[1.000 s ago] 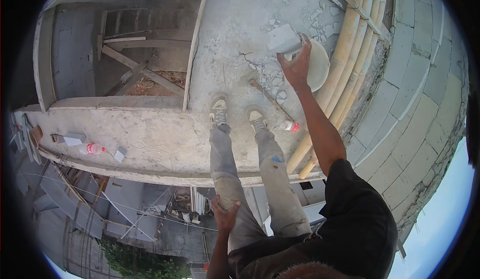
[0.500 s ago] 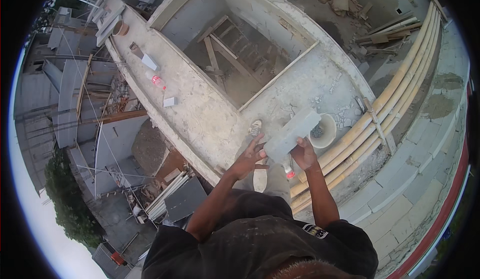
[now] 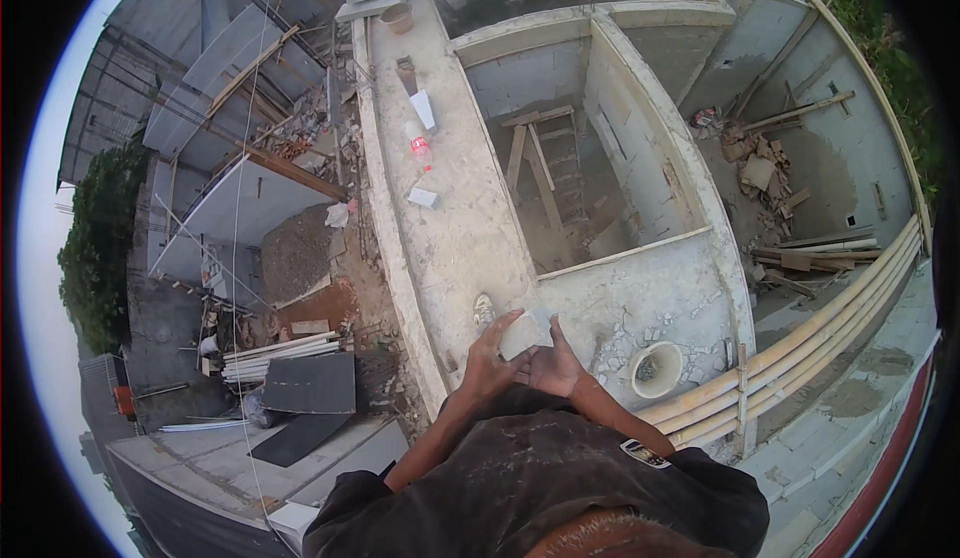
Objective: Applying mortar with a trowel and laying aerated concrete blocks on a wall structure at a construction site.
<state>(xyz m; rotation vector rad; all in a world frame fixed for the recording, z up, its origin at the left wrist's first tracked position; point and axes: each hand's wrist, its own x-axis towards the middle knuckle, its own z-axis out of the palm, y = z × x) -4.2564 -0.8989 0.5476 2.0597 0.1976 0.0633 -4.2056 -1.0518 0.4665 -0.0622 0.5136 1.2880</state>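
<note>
Between my two hands is a pale grey block [image 3: 527, 335], seen nearly end-on and close in front of my body. My left hand [image 3: 487, 365] grips its left side, fingers reaching up along it. My right hand [image 3: 556, 366] holds the right side, thumb and fingers around the lower edge. The fingertips of both hands come close together beneath the block. A shoe [image 3: 484, 308] shows just beyond my left hand. To the right of my right hand stands a white bucket [image 3: 672, 360] with grey material inside.
A deep rectangular opening [image 3: 560, 223] with wooden pieces inside lies ahead. Along the left ledge [image 3: 465, 248] are a plastic bottle [image 3: 418, 148], white block pieces [image 3: 423, 198] and a brownish pot [image 3: 397, 18]. Long bamboo poles [image 3: 800, 353] run along the right. Left of the ledge, the ground drops away.
The block has turned from lying lengthwise across my hands to end-on, and sits nearer my body. My hands have come closer together. The whole view has swung round.
</note>
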